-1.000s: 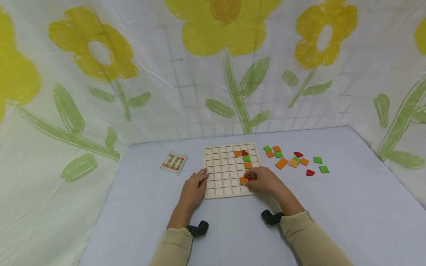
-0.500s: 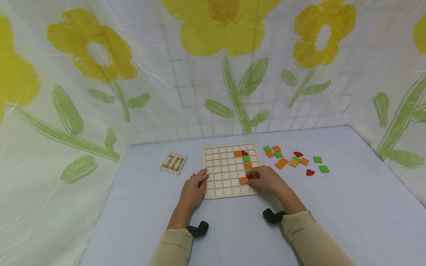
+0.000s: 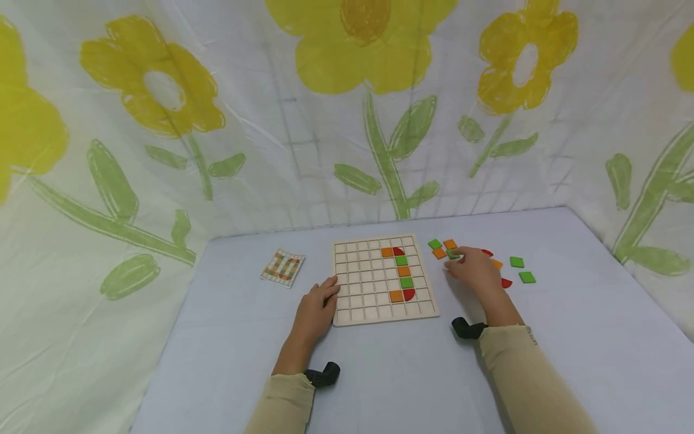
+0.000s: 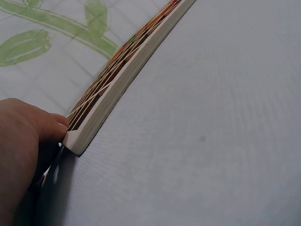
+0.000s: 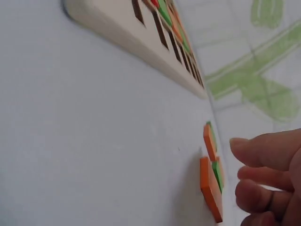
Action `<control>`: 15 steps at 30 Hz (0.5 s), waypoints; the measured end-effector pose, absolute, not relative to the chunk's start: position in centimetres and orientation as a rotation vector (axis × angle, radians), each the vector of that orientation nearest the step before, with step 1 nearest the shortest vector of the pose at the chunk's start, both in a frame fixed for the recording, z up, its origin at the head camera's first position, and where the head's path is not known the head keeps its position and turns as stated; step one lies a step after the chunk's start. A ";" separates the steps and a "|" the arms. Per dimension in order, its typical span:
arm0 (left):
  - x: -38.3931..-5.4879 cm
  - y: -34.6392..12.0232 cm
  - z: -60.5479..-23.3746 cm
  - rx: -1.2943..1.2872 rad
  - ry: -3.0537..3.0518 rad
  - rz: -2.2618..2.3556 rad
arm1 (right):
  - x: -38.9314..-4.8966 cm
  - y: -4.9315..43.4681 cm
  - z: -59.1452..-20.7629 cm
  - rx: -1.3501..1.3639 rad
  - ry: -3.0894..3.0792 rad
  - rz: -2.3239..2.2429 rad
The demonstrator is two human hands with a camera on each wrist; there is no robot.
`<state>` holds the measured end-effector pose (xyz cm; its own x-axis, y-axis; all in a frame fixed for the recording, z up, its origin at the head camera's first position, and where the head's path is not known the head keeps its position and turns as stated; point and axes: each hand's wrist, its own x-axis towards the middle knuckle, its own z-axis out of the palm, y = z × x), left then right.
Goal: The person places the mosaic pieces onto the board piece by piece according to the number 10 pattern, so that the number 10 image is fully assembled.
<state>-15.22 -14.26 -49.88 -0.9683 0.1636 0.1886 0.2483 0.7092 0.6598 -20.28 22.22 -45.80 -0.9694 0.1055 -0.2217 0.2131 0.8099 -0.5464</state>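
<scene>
A person in tan sleeves works with bare hands at a white-covered table [image 3: 228,361], before a curtain [image 3: 303,144] painted with yellow flowers. Directions run from the middle of a pale, gridded wooden board [image 3: 358,295], seen by the head camera, twelve o'clock being the far side.

The board lies flat near the table's middle. Seven pieces on it form a backwards C: an orange square [image 3: 387,252] at twelve, a red quarter-circle [image 3: 398,251] at one, then green, orange and green squares down to three, another red quarter-circle [image 3: 409,295] at four and an orange square near five.

The left hand [image 3: 315,306] is at eight o'clock, its fingers relaxed and lightly bent, touching the board's edge — the left wrist view shows a digit at a corner.

The right hand [image 3: 477,274] is at three o'clock, well off the board, over loose tiles. Its thumb and fingers are parted and released, the tips near a green tile [image 3: 452,254]; more green, orange and red pieces lie around and partly behind it.

A patterned card [image 3: 284,267] lies toward nine o'clock.
</scene>
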 end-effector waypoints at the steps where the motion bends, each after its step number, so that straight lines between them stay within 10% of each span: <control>1: -15.2 -14.3 -49.9 -0.339 -2.795 -1.108 | -20.6 22.6 -45.8 0.267 2.807 -0.861; 15: -15.1 -14.4 -49.6 -0.335 -2.815 -1.113 | -22.6 23.0 -46.4 0.231 2.782 -0.773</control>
